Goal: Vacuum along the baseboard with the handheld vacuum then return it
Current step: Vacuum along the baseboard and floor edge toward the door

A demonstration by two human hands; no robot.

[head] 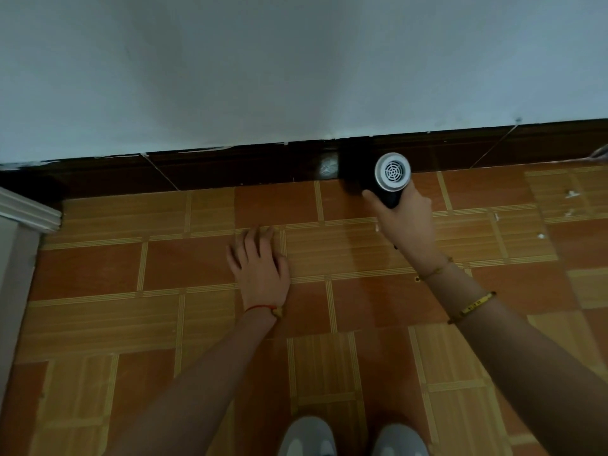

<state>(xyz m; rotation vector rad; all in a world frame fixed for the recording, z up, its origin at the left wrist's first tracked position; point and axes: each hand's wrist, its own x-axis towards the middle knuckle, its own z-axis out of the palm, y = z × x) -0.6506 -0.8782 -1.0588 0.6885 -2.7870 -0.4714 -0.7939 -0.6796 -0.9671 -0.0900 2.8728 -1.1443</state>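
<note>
A dark brown baseboard (230,167) runs along the foot of the pale wall. My right hand (406,218) grips the black handheld vacuum (390,176), whose round white vented rear cap faces me. Its dark nozzle end points left at the baseboard, right where floor and baseboard meet. My left hand (260,261) hovers over the orange tiled floor or rests on it, fingers spread, holding nothing. It sits well left of the vacuum.
Orange and tan patterned tiles (329,324) cover the floor. A white moulded frame edge (26,212) juts in at the left. Small white specks (570,194) lie on the tiles at the right. My two grey shoes (352,439) show at the bottom.
</note>
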